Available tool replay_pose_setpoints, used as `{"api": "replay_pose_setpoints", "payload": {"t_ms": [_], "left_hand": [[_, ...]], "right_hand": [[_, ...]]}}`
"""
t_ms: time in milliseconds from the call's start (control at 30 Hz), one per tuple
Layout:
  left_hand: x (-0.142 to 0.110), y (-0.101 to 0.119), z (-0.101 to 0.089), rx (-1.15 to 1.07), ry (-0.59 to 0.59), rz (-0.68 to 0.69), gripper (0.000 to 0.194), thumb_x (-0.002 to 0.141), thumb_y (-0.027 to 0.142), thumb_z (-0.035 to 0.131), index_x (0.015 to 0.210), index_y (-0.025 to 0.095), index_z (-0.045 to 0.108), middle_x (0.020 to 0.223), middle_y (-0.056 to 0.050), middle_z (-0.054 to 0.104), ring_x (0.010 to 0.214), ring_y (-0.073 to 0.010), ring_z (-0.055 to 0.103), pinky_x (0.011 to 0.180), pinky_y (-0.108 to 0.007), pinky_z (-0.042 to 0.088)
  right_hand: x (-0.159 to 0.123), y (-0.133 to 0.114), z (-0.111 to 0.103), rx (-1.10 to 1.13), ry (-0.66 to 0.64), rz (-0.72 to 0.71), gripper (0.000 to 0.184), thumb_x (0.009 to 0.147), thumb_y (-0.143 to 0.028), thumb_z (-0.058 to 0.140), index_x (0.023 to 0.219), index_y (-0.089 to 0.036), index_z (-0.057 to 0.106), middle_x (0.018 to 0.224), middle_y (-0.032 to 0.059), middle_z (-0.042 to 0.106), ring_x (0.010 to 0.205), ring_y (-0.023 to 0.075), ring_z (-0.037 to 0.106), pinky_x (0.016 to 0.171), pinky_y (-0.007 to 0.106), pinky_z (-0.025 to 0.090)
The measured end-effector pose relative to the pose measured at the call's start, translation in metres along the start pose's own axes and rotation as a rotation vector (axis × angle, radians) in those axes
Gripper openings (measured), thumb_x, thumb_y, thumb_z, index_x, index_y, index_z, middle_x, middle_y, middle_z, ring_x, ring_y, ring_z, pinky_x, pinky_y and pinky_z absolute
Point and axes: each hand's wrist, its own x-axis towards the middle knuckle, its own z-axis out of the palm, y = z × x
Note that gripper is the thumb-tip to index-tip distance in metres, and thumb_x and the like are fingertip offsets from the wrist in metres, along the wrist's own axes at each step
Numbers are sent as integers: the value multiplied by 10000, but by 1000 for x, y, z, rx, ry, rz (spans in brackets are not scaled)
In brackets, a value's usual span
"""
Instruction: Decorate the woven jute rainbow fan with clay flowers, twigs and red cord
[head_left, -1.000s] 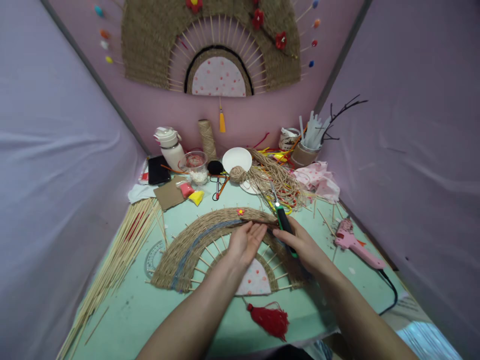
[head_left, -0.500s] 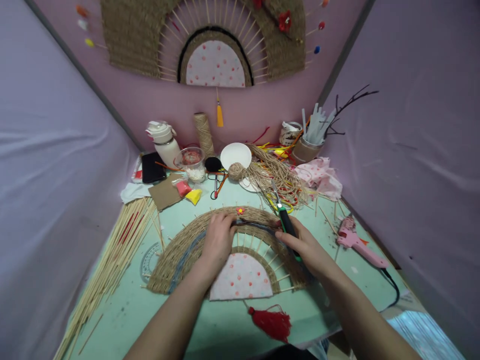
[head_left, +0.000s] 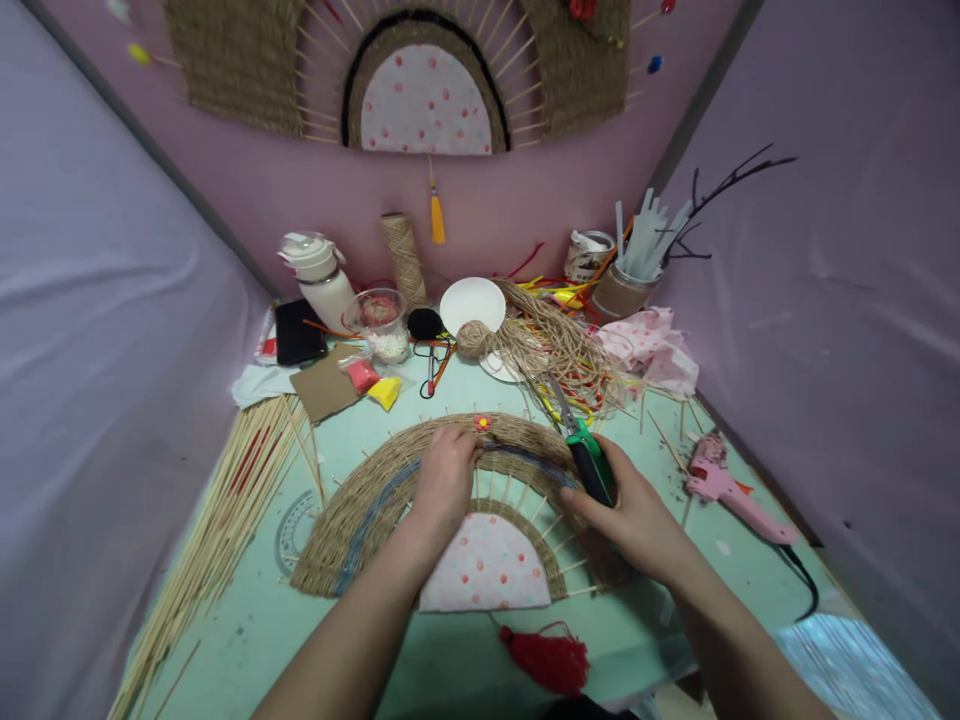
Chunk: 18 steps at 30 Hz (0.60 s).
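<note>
On the table before me lies a woven twine fan (head_left: 373, 475) with blue-grey bands, thin stick ribs and a white dotted half-round centre (head_left: 486, 568). My left hand (head_left: 444, 482) rests on its upper middle, fingers pinched on a thin dark twig (head_left: 501, 446) that is hard to make out against the weave. Just above those fingertips sits a small red flower with a yellow middle (head_left: 482, 424). My right hand (head_left: 639, 512) grips green-and-black pruning shears (head_left: 590, 465) over the fan's right part, blades pointing away toward the twine. Below the fan hangs a red tassel (head_left: 546, 658).
Bamboo sticks (head_left: 217, 530) and a protractor (head_left: 294, 535) lie left. A pink glue gun (head_left: 739, 495) with a cord is right. Behind are a bottle (head_left: 319, 280), a twine bundle (head_left: 566, 345), a plate (head_left: 472, 303) and a jar with branches (head_left: 624, 290). Another fan (head_left: 240, 75) hangs behind.
My right hand has moved slightly right, and the shears' handles now show spread apart. My left hand has shifted a little right. The view has tipped slightly downward.
</note>
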Motion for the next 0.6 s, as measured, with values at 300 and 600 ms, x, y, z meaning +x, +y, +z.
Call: {"api": "replay_pose_setpoints", "payload": {"t_ms": [300,600], "left_hand": [[1,-6,7,-8,20,18,160,891,165,582,834,184,730,852,-74,680,857,-231,576,787,-367,467],[1,-9,10,-17,39,28,166,905,175,578,874,180,741,876,-77,694,857,-227,578,796,-367,470]], "right_hand": [[-3,3,2,-39,18,-37,727,737,-563,636,1349,-215,451,1306,142,588,1167,334,583,992,474,465],[-3,4,3,-66,5,-20,758,744,-564,627,1373,-196,418,1346,158,561,1209,343,566,1007,476,465]]}}
